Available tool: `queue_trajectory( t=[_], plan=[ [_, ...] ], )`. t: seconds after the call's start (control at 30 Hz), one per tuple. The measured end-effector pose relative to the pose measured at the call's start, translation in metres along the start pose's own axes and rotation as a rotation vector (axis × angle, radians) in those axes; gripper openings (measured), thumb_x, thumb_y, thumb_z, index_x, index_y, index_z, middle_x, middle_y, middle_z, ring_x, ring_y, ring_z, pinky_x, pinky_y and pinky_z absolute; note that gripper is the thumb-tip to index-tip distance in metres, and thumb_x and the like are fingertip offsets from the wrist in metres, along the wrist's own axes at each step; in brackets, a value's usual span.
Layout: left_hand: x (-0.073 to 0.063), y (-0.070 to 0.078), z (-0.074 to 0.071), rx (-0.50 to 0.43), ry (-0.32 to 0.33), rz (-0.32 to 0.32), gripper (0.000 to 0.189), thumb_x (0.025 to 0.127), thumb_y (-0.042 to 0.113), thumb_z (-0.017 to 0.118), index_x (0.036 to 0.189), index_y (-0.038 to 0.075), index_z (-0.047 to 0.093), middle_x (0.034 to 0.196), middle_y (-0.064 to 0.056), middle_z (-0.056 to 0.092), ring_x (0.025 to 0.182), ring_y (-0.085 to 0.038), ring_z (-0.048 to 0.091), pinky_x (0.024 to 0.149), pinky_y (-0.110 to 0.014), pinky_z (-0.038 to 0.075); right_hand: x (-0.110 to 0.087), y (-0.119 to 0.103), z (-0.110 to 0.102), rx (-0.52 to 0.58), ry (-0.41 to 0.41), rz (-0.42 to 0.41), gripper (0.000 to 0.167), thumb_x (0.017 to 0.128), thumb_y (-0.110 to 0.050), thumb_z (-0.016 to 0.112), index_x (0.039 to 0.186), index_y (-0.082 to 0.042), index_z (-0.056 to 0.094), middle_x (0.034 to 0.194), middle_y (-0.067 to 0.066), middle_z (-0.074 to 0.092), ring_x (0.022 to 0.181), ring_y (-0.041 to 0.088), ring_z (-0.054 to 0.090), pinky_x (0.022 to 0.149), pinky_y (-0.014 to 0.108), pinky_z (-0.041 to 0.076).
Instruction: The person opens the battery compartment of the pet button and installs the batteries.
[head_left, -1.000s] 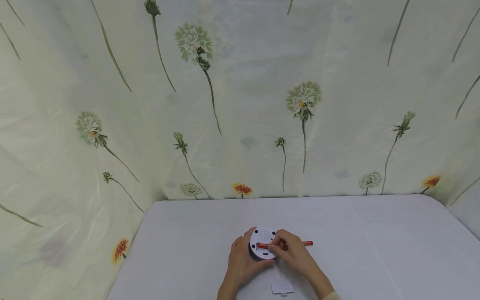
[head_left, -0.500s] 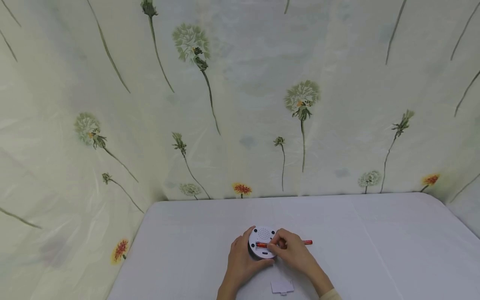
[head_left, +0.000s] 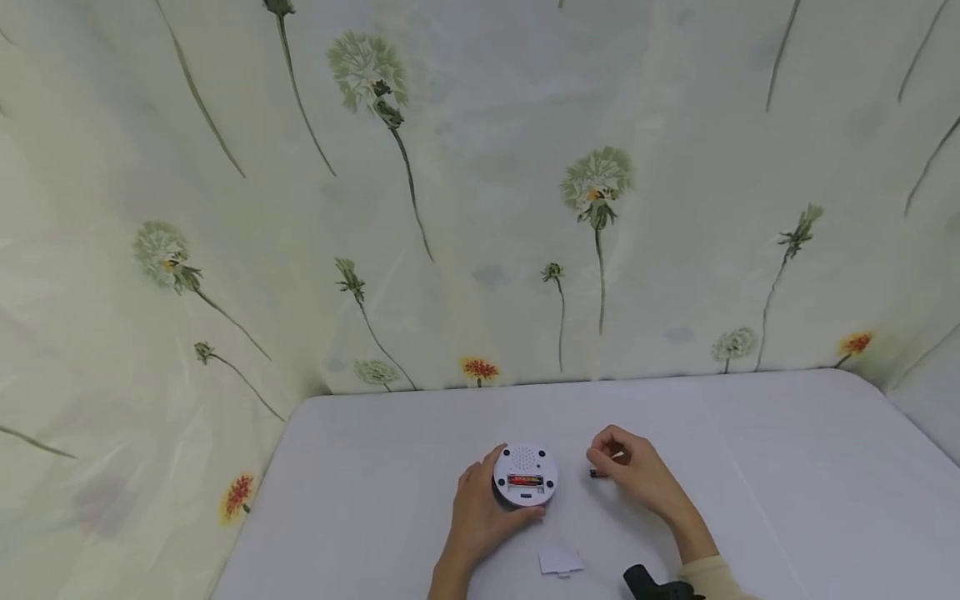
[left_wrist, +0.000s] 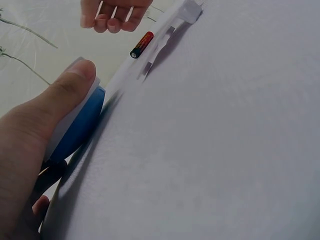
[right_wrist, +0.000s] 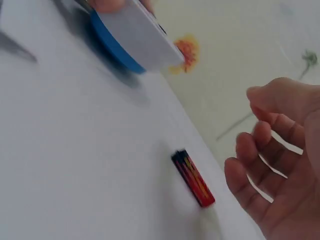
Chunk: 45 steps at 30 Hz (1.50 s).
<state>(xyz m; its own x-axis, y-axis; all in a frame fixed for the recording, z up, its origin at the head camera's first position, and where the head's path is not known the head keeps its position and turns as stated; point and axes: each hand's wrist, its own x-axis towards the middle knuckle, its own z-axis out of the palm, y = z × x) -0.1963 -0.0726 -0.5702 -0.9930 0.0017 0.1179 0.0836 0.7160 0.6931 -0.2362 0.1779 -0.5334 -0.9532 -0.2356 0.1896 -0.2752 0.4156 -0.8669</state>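
Observation:
My left hand [head_left: 482, 510] holds a round white device [head_left: 523, 455] with its underside up, thumb and fingers around the rim. Its open compartment contains a red battery [head_left: 525, 481]. In the left wrist view the device has a blue side [left_wrist: 80, 127] under the thumb. My right hand [head_left: 639, 468] hovers to the right, fingers loosely bent and holding nothing. Near its fingertips a red and black battery [right_wrist: 194, 178] lies on the table; from the head only its dark end shows. The small white battery cover [head_left: 560, 561] lies in front of the device.
A white cloth covers the table [head_left: 405, 450], with a flower-printed curtain [head_left: 480, 208] behind it and at the sides. A black object [head_left: 660, 585] shows beside the right sleeve [head_left: 712, 577] at the lower edge.
The right hand has left the battery in the device's compartment and moved right, over the other battery. The left hand keeps its hold. The head view has shifted slightly.

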Motion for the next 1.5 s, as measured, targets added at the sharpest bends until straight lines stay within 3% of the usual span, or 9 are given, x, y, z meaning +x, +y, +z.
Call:
queue_trajectory(
  t=[0.1,0.23,0.37,0.53,0.83,1.27,1.5],
  plan=[
    [0.001,-0.002,-0.002,-0.001,0.009,-0.008,0.104,0.053,0.070,0.077,0.141,0.030,0.039,0.130,0.001,0.056,0.125,-0.027,0.045,0.098,-0.051,0.044,0.001,0.006,-0.008,-0.006,-0.028,0.002,0.014,0.090,-0.028,0.064,0.092,-0.015,0.060,0.084,0.003,0.061,0.076,0.009,0.061,0.066,0.023,0.051],
    [0.001,-0.004,-0.004,0.008,0.012,0.000,0.103,0.054,0.070,0.076,0.141,0.029,0.039,0.132,0.002,0.055,0.125,-0.025,0.044,0.099,-0.051,0.044,0.000,0.008,-0.011,-0.054,-0.002,-0.006,0.016,0.089,-0.027,0.065,0.098,-0.014,0.062,0.092,0.000,0.064,0.084,0.006,0.058,0.074,0.024,0.050],
    [0.001,-0.003,-0.005,0.007,0.011,0.004,0.103,0.055,0.069,0.076,0.141,0.028,0.039,0.133,0.003,0.055,0.125,-0.024,0.044,0.100,-0.050,0.043,-0.002,0.012,-0.012,-0.122,-0.010,0.036,0.021,0.087,-0.030,0.068,0.104,-0.019,0.064,0.101,-0.004,0.065,0.092,0.003,0.056,0.080,0.025,0.047],
    [-0.001,0.000,-0.004,-0.001,0.003,-0.010,0.102,0.055,0.068,0.077,0.141,0.027,0.039,0.134,0.005,0.054,0.125,-0.023,0.044,0.101,-0.049,0.043,-0.005,0.019,-0.007,-0.213,-0.049,-0.005,0.023,0.083,-0.026,0.072,0.105,-0.019,0.067,0.101,-0.007,0.065,0.094,0.005,0.058,0.084,0.024,0.047],
    [-0.006,-0.001,0.000,0.019,-0.016,0.010,0.108,0.053,0.069,0.078,0.143,0.029,0.036,0.136,0.006,0.053,0.124,-0.021,0.045,0.104,-0.047,0.040,-0.013,0.024,-0.002,-0.279,-0.088,0.016,0.021,0.079,-0.024,0.075,0.099,-0.021,0.068,0.095,-0.010,0.061,0.094,0.008,0.058,0.083,0.026,0.047],
    [-0.006,-0.003,-0.007,-0.012,-0.037,0.080,0.113,0.052,0.066,0.081,0.147,0.032,0.028,0.140,0.000,0.050,0.125,-0.024,0.046,0.101,-0.048,0.042,-0.013,0.024,0.002,-0.380,-0.027,-0.066,0.011,0.080,-0.020,0.074,0.086,-0.025,0.066,0.087,-0.012,0.058,0.084,0.006,0.055,0.073,0.027,0.044],
    [0.001,-0.006,-0.006,0.012,-0.025,0.135,0.105,0.057,0.069,0.075,0.145,0.032,0.032,0.137,0.004,0.052,0.123,-0.023,0.046,0.101,-0.046,0.042,-0.008,0.020,0.000,-0.320,0.003,-0.035,0.011,0.082,-0.017,0.073,0.090,-0.020,0.066,0.082,-0.012,0.059,0.077,-0.001,0.053,0.070,0.023,0.047]
  ],
)
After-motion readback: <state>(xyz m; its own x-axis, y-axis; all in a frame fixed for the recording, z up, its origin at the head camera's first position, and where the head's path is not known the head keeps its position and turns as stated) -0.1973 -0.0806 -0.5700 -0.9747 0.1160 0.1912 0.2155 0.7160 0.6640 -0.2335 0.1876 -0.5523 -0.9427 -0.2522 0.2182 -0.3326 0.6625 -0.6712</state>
